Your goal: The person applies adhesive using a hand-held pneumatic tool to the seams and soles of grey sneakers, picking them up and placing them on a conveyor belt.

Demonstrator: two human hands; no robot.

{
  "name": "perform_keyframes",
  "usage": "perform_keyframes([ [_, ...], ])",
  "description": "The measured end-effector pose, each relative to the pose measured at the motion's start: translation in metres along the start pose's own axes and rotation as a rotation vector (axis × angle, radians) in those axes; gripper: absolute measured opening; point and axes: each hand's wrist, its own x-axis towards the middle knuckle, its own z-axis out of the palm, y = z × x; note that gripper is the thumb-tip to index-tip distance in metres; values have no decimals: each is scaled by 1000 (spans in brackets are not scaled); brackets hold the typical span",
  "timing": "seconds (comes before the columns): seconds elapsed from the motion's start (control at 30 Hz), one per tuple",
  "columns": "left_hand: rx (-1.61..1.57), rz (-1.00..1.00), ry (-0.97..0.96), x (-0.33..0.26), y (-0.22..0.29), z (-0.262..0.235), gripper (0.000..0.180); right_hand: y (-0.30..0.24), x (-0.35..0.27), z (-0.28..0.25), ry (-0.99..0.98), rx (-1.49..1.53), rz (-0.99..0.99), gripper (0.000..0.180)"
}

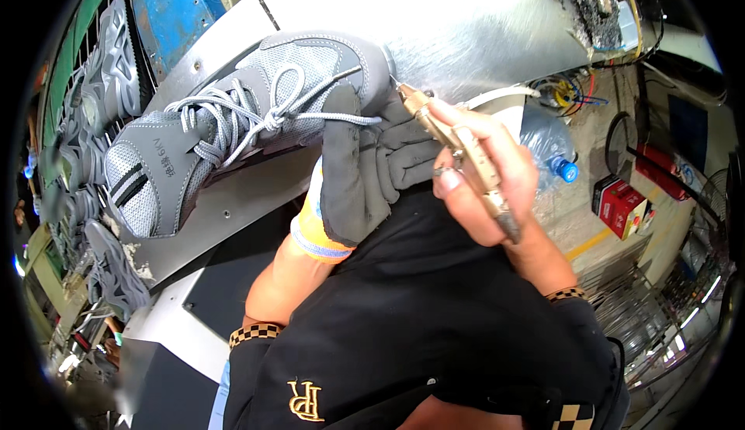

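Note:
A grey mesh sneaker (260,92) with tied grey laces lies at a slant over a metal surface. My left hand (361,170), in a dark grey glove with an orange and white cuff, holds the sneaker near its right end. Its thumb presses up against the shoe's side, and its fingers reach to the right. My bare right hand (489,174) is closed round a brass-coloured, airbrush-like tool (458,143). The tool's thin tip points at the sneaker's right end and is very close to it; whether they touch I cannot tell.
Several similar grey shoes (109,65) sit on a green rack at the left. The shiny metal machine top (458,22) spans the far side. To the right are a clear bottle with a blue cap (568,171), loose wires (570,92), a red box (621,205) and a fan (714,197).

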Motion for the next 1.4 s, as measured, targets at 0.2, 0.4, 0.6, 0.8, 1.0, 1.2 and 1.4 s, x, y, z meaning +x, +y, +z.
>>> perform_keyframes([
  [0.2, 338, -35, 159, 20, 11, -12, 65, 27, 26, 18, 146, 4, -195, 54],
  [0.4, 1577, 125, 146, -71, 47, -22, 60, 17, 21, 11, 11, -186, -366, 70],
  [0.6, 1928, 573, 883, -210, 157, 22, 72, 24, 30, 8, 37, -41, -453, 59],
  [0.8, 2003, 365, 829, -166, 111, 41, 71, 38, 44, 8, -201, 297, -244, 55],
  [1.0, 1307, 638, 426, 29, 151, 96, 55, 59, 69, -59, 360, 533, -53, 57],
  [1.2, 2003, 1388, 658, 397, 169, 87, 69, 56, 78, -52, 392, 514, -70, 65],
  [1.4, 2397, 523, -67, 279, 315, 109, 61, 58, 79, -53, 543, 339, -137, 66],
])
